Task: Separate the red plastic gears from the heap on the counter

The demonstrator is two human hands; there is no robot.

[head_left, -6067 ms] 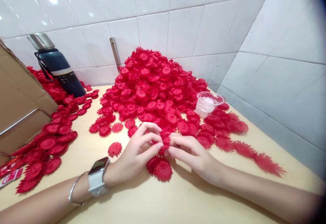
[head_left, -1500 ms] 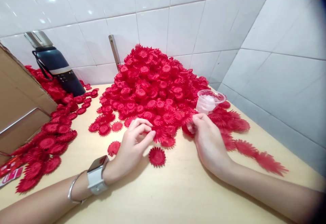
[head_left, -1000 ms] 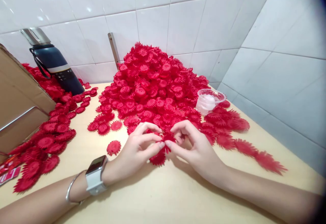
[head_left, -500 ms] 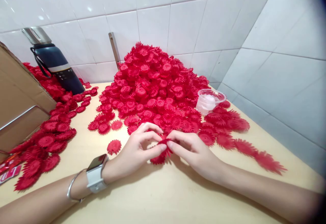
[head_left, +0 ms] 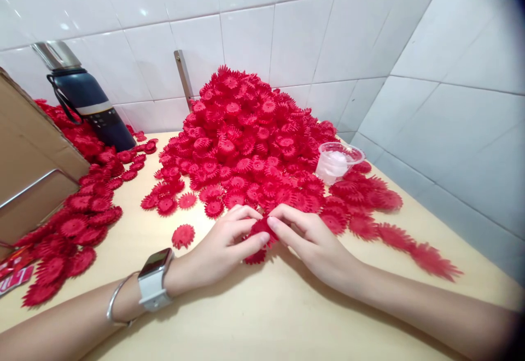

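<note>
Near the middle of the table, a red fringed flower piece (head_left: 262, 230) is pinched between both hands. My left hand (head_left: 229, 236), with a watch (head_left: 156, 268) and a bangle on its wrist, grips it from the left with thumb and fingers. From the right, my right hand (head_left: 314, 240) holds the same piece between thumb and fingertips. Another red piece (head_left: 256, 257) shows just below the fingers. Behind the hands rises a large heap of red flower pieces (head_left: 246, 137).
A clear plastic cup (head_left: 334, 164) stands at the heap's right side. To the left are a dark blue bottle (head_left: 96, 109), a cardboard box (head_left: 36, 153) and more red pieces (head_left: 74, 225). A single piece (head_left: 183, 236) lies left of my left hand. Tiled walls border the table.
The fingers of both hands have shifted slightly around the red piece, which now lies flatter and shows more of its face. My right thumb has moved up a little.
</note>
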